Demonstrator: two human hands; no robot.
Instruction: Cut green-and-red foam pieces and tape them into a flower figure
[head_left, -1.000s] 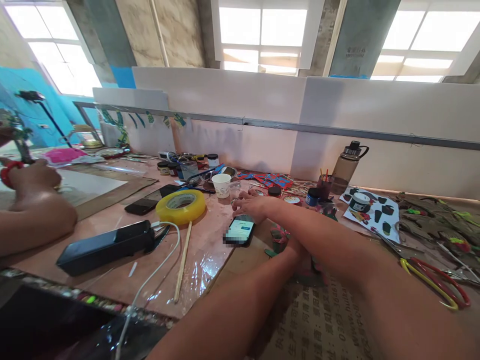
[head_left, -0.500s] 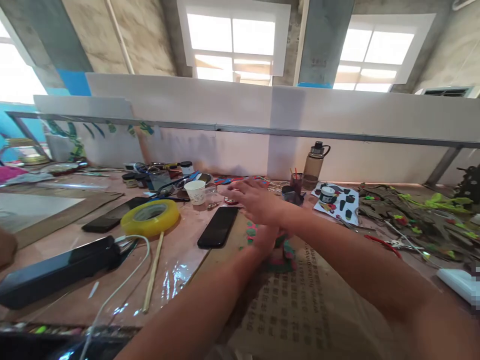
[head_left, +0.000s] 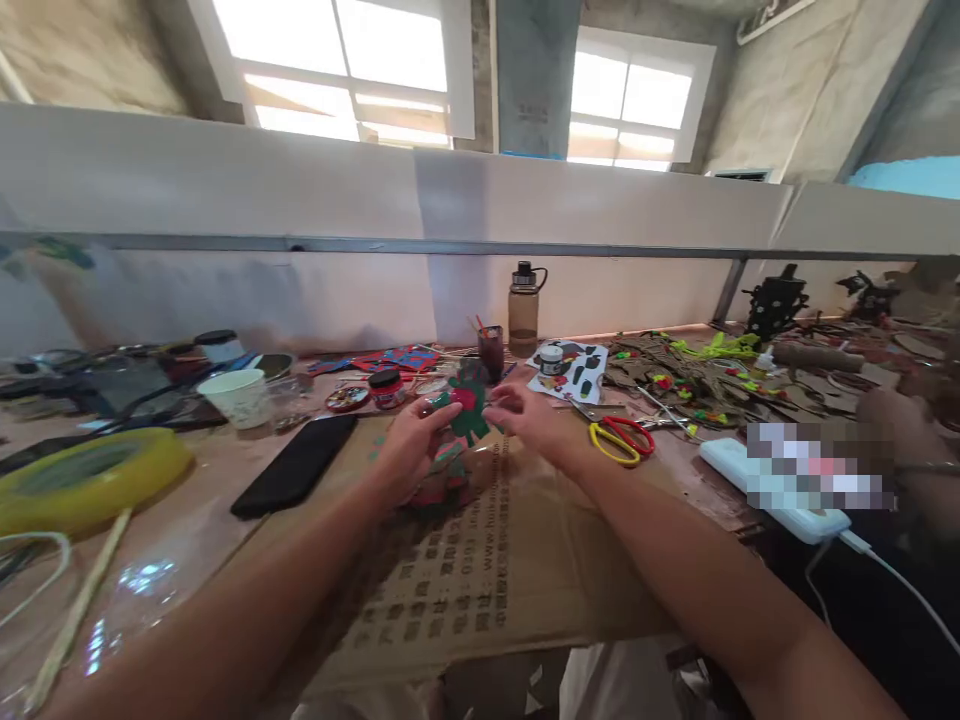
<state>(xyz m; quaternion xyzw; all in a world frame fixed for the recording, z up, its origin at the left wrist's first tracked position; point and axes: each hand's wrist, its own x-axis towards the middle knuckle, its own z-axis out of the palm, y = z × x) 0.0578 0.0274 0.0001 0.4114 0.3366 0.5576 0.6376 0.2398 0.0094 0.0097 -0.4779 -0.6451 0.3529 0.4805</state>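
Note:
A flat green painted cutout [head_left: 472,412] with a red patch in its middle is held upright over the cardboard sheet [head_left: 555,590]. My left hand [head_left: 414,440] pinches its left side between thumb and fingers. On the other side my right hand [head_left: 529,415] has its fingertips closed at the cutout's edge. More green and red painted pieces [head_left: 442,485] lie on the cardboard under my left hand, partly hidden by it. A small jar with red contents and a black lid [head_left: 386,390] stands just beyond the left hand.
A black phone [head_left: 296,465], a paper cup [head_left: 236,398] and yellow tape [head_left: 90,480] are at left. A brown bottle [head_left: 523,315] stands at the back. Scissors [head_left: 622,440], a white power strip [head_left: 776,490] and another person's arm [head_left: 915,450] are at right.
The view has swung right. My right hand, stretched leftward before, has drawn back to the cutout. My left hand has risen from the cardboard with the green cutout in it.

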